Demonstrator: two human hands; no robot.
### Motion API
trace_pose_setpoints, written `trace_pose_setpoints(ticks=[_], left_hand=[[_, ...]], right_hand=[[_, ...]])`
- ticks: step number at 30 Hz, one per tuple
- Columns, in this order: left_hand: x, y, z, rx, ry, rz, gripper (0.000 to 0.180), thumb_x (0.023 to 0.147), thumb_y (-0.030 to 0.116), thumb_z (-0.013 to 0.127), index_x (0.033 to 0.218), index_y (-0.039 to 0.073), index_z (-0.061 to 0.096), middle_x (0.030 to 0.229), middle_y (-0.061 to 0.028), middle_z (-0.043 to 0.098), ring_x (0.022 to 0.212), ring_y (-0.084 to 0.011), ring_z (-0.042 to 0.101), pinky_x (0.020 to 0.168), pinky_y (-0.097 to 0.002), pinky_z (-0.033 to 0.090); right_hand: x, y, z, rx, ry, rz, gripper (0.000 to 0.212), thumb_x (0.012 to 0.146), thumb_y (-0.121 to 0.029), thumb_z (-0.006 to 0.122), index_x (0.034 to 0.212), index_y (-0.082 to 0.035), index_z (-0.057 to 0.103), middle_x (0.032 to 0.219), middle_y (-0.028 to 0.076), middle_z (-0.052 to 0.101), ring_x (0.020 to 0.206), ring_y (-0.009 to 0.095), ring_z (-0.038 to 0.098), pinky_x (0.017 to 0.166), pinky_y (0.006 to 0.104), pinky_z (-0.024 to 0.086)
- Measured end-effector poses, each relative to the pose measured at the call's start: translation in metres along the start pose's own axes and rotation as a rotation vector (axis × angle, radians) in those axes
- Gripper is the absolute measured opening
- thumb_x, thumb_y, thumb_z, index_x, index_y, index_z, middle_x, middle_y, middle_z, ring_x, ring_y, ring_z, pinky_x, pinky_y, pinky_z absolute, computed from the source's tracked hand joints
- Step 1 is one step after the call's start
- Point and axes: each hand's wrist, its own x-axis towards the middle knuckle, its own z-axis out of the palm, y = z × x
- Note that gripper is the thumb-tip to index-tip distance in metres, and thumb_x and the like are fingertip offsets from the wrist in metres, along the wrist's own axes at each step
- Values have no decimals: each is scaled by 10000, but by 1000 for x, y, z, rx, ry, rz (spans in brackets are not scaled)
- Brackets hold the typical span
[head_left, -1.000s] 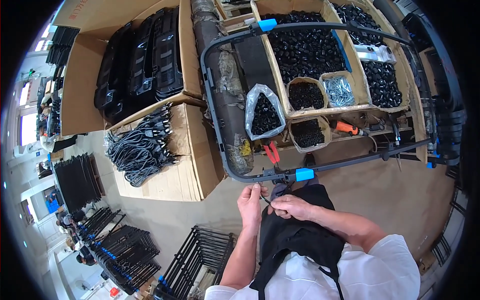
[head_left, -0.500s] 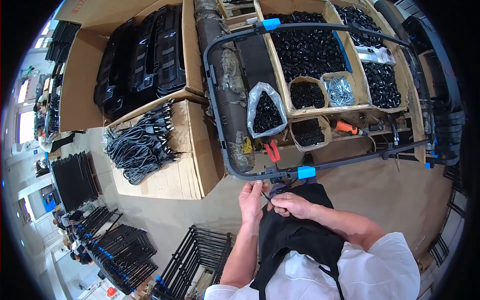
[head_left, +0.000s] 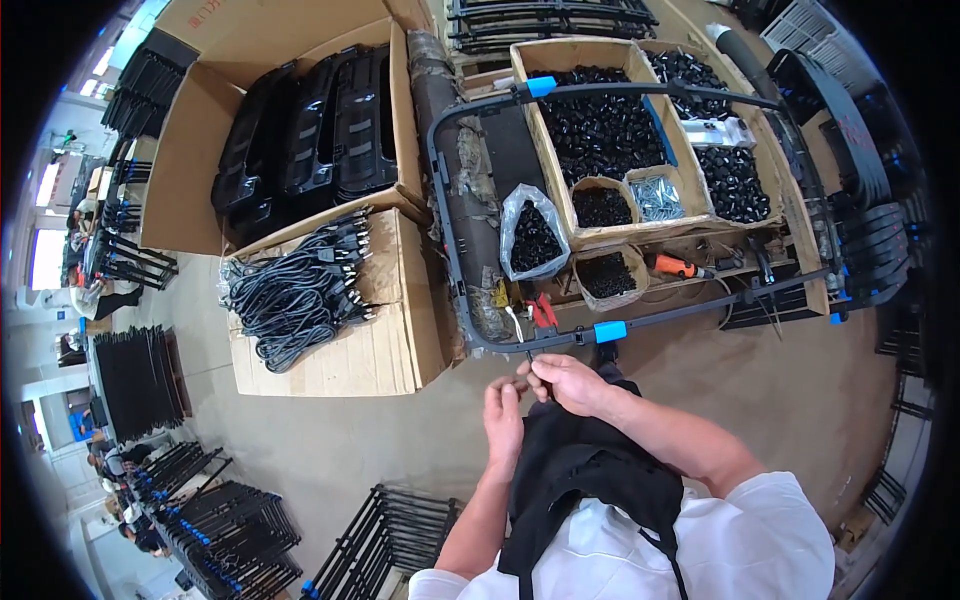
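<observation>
A black tubular frame (head_left: 660,321) with blue clips rests across the bench. Just below its near left corner, my right hand (head_left: 572,383) pinches a thin dark piece, too small to name, close against the bar. Beside it on the left is my left hand (head_left: 504,412), thumb and fingers curled near the right fingertips; whatever they hold is hidden. Beyond the bar lie a red-handled tool (head_left: 543,311) and a thin white strip (head_left: 515,324). A plastic bag of small black parts (head_left: 535,240) stands further back.
Wooden bins (head_left: 600,125) hold black parts; a small box has silver screws (head_left: 656,198). An orange power tool (head_left: 676,266) lies on the shelf. At left, black cables (head_left: 300,290) cover a carton beside a box of black panels (head_left: 325,140). Black racks (head_left: 385,540) stand behind.
My right hand has moved up and left to the bar. My left hand has dropped slightly away from it. The view has shifted, and a white strip now shows beside the red-handled tool.
</observation>
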Motion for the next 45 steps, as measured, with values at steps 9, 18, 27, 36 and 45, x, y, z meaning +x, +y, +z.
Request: trace_pose_setpoints(ticks=[9, 18, 27, 36, 45], left_hand=[[-12, -62, -7, 216, -414, 135, 362, 1142, 352, 494, 1182, 31, 656, 1010, -83, 697, 967, -215, 639, 923, -345, 512], [-14, -81, 1, 70, -227, 148, 364, 1148, 328, 491, 976, 64, 672, 741, 50, 521, 671, -70, 471, 617, -263, 412], [-32, -49, 2, -53, -303, -158, 331, 1139, 292, 494, 1132, 33, 700, 782, 26, 561, 761, -93, 536, 734, -272, 471], [-55, -8, 13, 9, -244, -266, 337, 1150, 317, 475, 1207, 68, 695, 708, 38, 493, 628, -67, 459, 578, -242, 415], [-46, -21, 17, 228, -12, -3, 307, 1143, 241, 485, 1257, 31, 678, 851, -11, 660, 721, -81, 590, 681, -247, 516]], right_hand=[[-7, -17, 22, -209, 166, 3, 296, 1112, -267, 531, 1159, -32, 705, 928, 47, 662, 881, 211, 658, 818, 396, 558], [12, -149, 47, -1752, 360, 209, 572, 983, -617, 592, 1044, -104, 838, 1095, 188, 776, 1061, 365, 722, 936, 473, 551], [72, -115, 1, -1196, 6, -93, 288, 977, -337, 744, 1002, -66, 840, 834, 48, 752, 762, 152, 657, 722, 336, 527], [92, -103, -15, -1019, 190, -1, 177, 924, -240, 792, 888, -77, 851, 715, 39, 696, 669, 149, 599, 615, 360, 464], [121, -102, -30, -1022, 468, -180, 292, 901, -326, 761, 868, -37, 789, 755, 107, 728, 605, 221, 673, 623, 406, 539]])
